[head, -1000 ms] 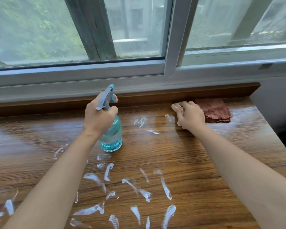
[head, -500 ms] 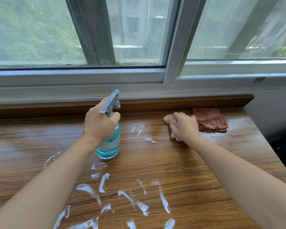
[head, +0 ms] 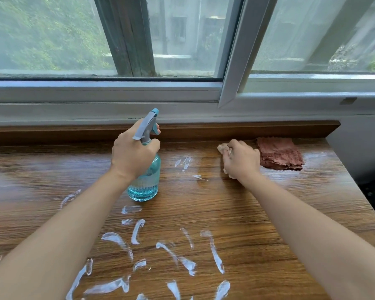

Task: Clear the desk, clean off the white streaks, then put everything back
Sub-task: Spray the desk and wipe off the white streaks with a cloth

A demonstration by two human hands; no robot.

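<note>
We're gripping the spray bottle [head: 145,182] with our left hand [head: 133,154]; our right hand [head: 240,160] fingers are clutching a cloth [head: 223,147], white streaks [head: 183,163] just beside them on the worktop [head: 268,213].

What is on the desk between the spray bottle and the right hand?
In the head view, a few small white streaks lie on the wooden desk between the spray bottle and the right hand.

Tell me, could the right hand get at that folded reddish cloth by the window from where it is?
Probably yes: the reddish cloth lies right beside the right hand with nothing between, though that hand already grips a pale wad.
</note>
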